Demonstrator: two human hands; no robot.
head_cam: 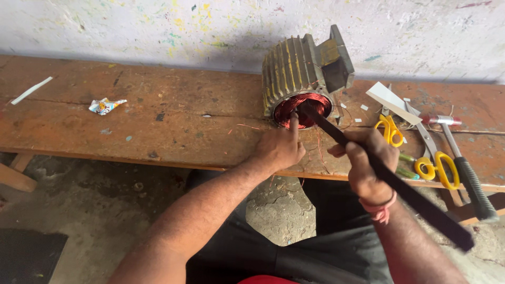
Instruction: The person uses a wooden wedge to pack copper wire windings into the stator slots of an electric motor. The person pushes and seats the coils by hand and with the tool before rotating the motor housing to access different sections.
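I see a crumpled wrapper lying toward the bench's left end. My left hand is curled, index finger pressed on the copper winding to steady it. The motor stator sits at the back edge, bore facing me. My right hand is clamped on a black bar angled into the bore. Yellow scissors and a hammer lie toward the right end.
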